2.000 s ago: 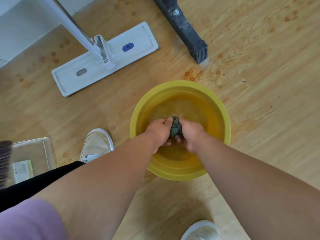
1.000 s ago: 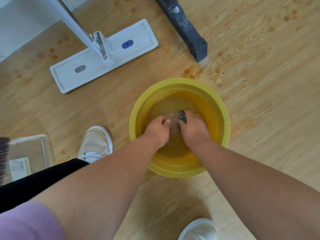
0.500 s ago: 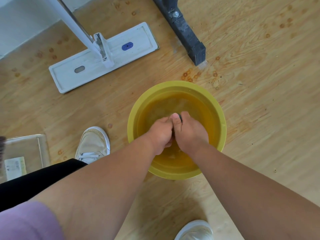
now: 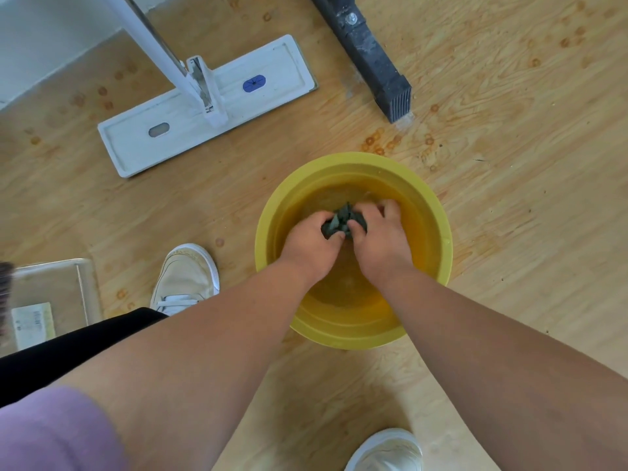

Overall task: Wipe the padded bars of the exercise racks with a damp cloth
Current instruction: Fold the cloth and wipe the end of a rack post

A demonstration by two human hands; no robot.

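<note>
The dark cloth, hidden half a second earlier, is bunched at twelve o'clock between left hand and right hand, gripped by both over the yellow basin.

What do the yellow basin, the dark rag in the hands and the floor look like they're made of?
The yellow basin looks like moulded plastic: one even colour, smooth rolled rim, slight sheen. The dark rag seems to be soft woven cloth, since it bunches into wet folds where the left hand and right hand grip it. The floor shows wood grain with a satin finish; laminate or real wood, I cannot tell.
</note>
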